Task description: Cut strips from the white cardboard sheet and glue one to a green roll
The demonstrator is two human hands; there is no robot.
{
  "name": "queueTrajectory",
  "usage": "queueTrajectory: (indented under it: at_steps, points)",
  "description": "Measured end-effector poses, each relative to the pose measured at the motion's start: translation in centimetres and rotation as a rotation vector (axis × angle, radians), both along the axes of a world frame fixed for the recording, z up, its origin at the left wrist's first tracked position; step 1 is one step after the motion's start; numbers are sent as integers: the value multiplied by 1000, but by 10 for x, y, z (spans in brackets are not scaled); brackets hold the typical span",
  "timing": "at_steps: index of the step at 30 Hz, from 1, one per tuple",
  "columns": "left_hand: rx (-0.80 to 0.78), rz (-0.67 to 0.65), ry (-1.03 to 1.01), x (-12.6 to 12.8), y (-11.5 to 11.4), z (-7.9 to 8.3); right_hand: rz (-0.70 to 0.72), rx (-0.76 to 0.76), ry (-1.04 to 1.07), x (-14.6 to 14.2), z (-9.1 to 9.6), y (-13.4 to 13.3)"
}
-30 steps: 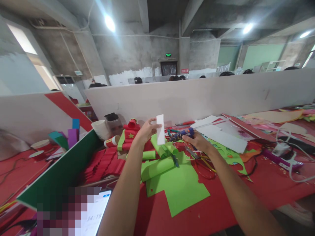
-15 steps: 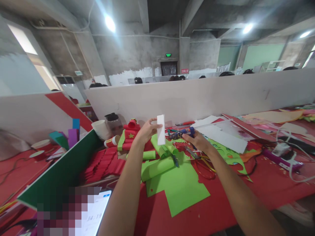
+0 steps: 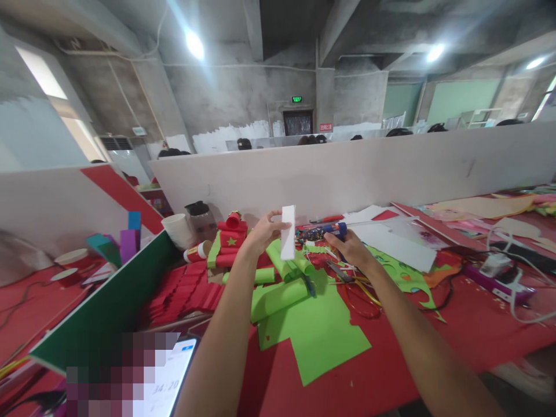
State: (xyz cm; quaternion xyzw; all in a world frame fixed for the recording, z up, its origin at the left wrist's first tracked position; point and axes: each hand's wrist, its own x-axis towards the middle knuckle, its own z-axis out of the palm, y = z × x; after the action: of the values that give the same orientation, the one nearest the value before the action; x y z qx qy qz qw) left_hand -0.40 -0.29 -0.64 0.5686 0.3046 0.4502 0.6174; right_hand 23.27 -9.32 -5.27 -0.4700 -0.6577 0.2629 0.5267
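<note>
My left hand point(image 3: 263, 232) pinches a narrow white rectangular piece point(image 3: 288, 234) and holds it upright above the table. In my right hand point(image 3: 350, 248) is a dark blue hot glue gun point(image 3: 324, 233), its front end pointing left toward the white piece. Whether the tip touches the piece I cannot tell. Below both hands lie rolled green sheets point(image 3: 278, 298) and a flat cut green sheet point(image 3: 330, 347). A pair of scissors point(image 3: 339, 270) rests just under the glue gun.
Red folded strips point(image 3: 186, 289) and a red figure with a star point(image 3: 230, 238) stand to the left, beside a green board point(image 3: 108, 295). A phone point(image 3: 174, 376) sits at lower left. White sheets point(image 3: 403, 246) and a purple power strip point(image 3: 495, 282) lie right.
The white piece and my left hand have shifted slightly right and down. The glue gun has moved a little to the right with my right hand.
</note>
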Motion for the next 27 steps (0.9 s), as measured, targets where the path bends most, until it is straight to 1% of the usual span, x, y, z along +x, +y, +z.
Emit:
queueTrajectory:
  at_steps: [6, 14, 20, 23, 27]
  points:
    - [14, -32, 31, 2, 1, -2, -32, 13, 6, 2, 0, 1]
    - [28, -39, 81, 6, -6, 2, -107, 44, 43, 3, 0, 2]
    - [45, -55, 120, 9, -7, 1, -161, 54, 93, 5, -1, 5]
    - [53, -69, 131, 11, -9, 2, -167, 59, 105, 6, 0, 6]
    - [52, -91, 140, 13, -13, 4, -207, 59, 124, 6, 0, 5]
